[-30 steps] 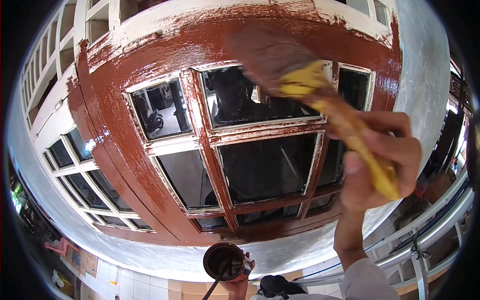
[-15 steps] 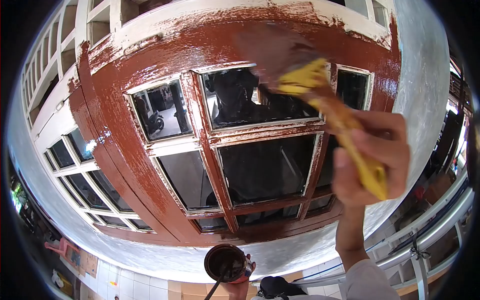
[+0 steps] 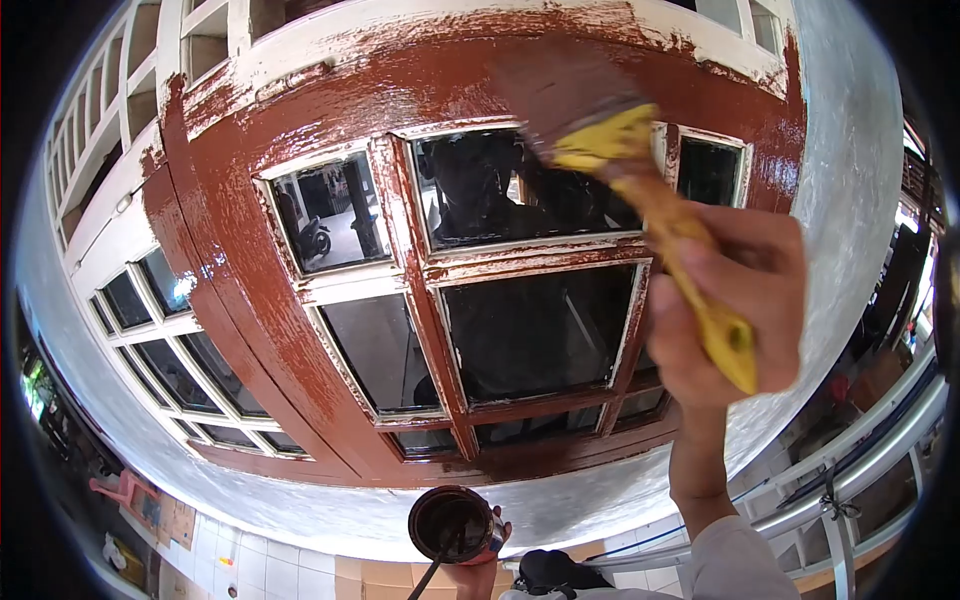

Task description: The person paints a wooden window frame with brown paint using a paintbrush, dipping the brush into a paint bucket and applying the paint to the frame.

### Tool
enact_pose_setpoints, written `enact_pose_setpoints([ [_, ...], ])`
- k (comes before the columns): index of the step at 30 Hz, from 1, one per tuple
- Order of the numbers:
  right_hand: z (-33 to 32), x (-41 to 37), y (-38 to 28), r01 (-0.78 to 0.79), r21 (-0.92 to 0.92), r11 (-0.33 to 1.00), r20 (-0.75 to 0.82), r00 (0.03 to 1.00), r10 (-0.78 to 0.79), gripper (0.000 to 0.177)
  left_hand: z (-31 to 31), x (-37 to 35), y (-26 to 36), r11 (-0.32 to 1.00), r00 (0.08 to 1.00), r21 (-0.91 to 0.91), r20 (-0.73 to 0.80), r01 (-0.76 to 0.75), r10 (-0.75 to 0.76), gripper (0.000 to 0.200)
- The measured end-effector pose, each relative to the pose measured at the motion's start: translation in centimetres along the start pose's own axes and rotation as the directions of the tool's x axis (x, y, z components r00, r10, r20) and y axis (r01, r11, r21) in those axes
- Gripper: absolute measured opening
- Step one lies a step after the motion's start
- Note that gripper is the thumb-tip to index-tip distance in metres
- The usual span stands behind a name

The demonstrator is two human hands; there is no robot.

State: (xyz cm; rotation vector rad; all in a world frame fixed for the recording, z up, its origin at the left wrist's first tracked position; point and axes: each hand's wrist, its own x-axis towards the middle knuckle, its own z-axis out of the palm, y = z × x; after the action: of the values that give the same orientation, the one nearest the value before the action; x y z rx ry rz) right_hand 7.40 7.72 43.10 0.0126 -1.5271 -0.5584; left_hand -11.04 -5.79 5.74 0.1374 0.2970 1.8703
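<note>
My right hand (image 3: 735, 310) is closed around the yellow handle of a wide paintbrush (image 3: 680, 240). The bristles are coated in brown paint and lie over the top rail of a window frame (image 3: 400, 85), where they seem to touch it. That frame is mostly reddish-brown, with white showing along the glass edges and on some bars. Low in the view, my left hand (image 3: 480, 575) holds a paint can (image 3: 455, 525) from below and the side. Dark brown paint coats the can's inside, and a thin dark stick (image 3: 425, 580) leans out of it.
White window panes (image 3: 165, 350) stand to the left, and white lattice (image 3: 110, 110) rises above them. A grey wall (image 3: 850, 150) borders the frame on the right. Metal rails (image 3: 850, 490) lie at lower right. A red plastic chair (image 3: 130, 495) stands at lower left on the tiled floor.
The paintbrush in my right hand has shifted slightly to the right along the top rail, its handle swinging a little left. My left hand and the can stay nearly in place.
</note>
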Motion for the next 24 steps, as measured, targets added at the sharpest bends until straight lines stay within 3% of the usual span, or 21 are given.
enact_pose_setpoints([
  [4,0.5,-0.3,-0.9,-0.065,-0.033,0.997,0.062,0.996,0.067,0.040,0.6,0.1,0.0,0.999,0.998,-0.050,-0.059,-0.017,0.014,0.073],
  [10,-1.6,0.2,-1.4,-0.020,0.026,0.999,0.090,0.996,0.017,0.022,0.5,0.0,0.1,0.999,0.998,-0.004,-0.051,-0.046,0.045,0.074],
  [14,2.2,2.0,-1.9,0.041,0.149,0.988,0.094,0.994,-0.056,0.028,0.4,-0.3,0.2,0.997,0.998,-0.055,-0.044,-0.048,0.045,0.073],
  [18,4.9,2.6,-1.9,0.032,0.175,0.984,0.195,0.979,-0.067,0.036,0.3,-0.4,0.4,0.998,0.998,-0.037,-0.029,-0.051,0.050,0.073],
  [24,2.6,4.4,-2.3,-0.018,0.142,0.990,0.236,0.972,-0.016,0.028,0.0,-0.2,0.5,0.996,0.996,-0.056,-0.058,-0.066,0.063,0.072],
])
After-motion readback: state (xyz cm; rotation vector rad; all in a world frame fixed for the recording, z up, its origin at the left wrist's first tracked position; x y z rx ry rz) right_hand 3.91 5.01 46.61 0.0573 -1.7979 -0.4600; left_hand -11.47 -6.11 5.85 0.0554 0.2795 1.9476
